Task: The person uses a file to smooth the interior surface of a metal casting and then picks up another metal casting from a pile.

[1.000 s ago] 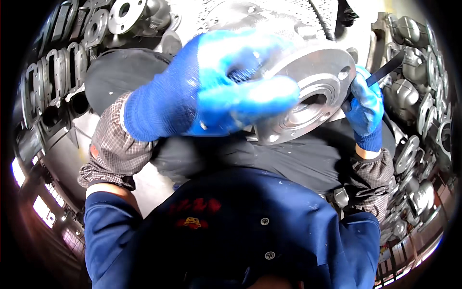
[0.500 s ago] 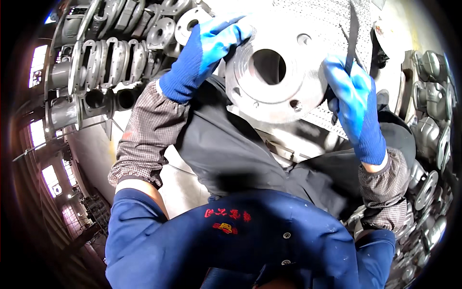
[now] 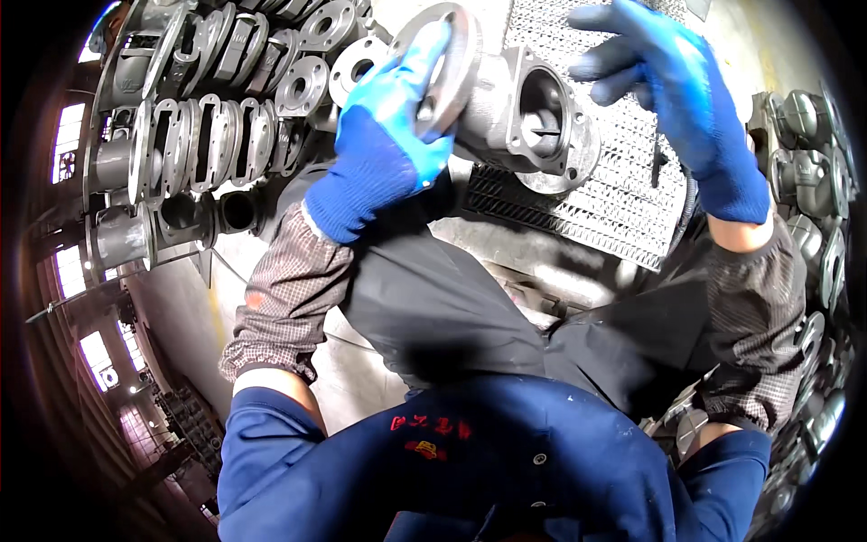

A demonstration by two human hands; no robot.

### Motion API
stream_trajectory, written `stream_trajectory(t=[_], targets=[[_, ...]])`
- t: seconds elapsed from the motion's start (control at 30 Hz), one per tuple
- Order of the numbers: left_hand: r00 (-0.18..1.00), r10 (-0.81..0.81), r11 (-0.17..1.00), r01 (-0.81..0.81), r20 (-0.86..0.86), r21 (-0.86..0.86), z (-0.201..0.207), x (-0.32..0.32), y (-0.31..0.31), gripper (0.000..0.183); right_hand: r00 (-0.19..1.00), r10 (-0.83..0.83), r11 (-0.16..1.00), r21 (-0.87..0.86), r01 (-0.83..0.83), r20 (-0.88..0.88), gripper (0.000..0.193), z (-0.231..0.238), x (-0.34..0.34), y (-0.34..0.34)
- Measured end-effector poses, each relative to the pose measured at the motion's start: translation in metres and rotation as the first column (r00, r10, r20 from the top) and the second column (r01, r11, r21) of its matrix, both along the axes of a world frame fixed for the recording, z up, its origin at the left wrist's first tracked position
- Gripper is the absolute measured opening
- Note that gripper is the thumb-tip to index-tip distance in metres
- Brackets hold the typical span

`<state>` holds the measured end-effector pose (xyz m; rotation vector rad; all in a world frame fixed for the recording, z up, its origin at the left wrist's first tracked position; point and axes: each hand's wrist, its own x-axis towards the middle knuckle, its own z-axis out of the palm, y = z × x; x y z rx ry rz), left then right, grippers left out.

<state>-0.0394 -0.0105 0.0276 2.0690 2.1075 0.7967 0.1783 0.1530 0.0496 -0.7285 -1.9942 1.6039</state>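
A grey metal valve body (image 3: 492, 113) with round flanges lies tilted on its side, its large oval opening facing up to the right. My left hand (image 3: 388, 117), in a blue coated glove, grips the rim of its left flange, thumb below and fingers over the face. To the right, apart from the casting, my gloved right hand (image 3: 682, 90) is raised with its fingers spread and nothing in them. Beneath both is a perforated metal grate (image 3: 614, 194). A dark thin object (image 3: 657, 164) rests on the grate below my right hand; its kind is unclear.
Several similar flanged castings (image 3: 212, 135) are stacked in rows at the left. More rounded metal castings (image 3: 804, 172) fill the right side. My legs in dark trousers (image 3: 433, 289) are close to the grate's near edge.
The valve body has turned from flange face up to lying on its side. My left hand has shifted its hold on the flange; my right hand has let go and moved up.
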Motion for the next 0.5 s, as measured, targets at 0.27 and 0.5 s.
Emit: stream_trajectory(t=[0.27, 0.5], targets=[[0.963, -0.006, 0.999, -0.005, 0.269, 0.038, -0.016, -0.023, -0.015, 0.077, 0.926, -0.305, 0.648, -0.664, 0.373, 0.223, 0.041, -0.163, 0.054, -0.012], [0.897, 0.103, 0.995, -0.097, 0.429, -0.035, -0.023, -0.033, -0.022, 0.078, 0.942, -0.204, 0.703, -0.63, 0.331, 0.267, 0.041, -0.166, 0.018, -0.036]])
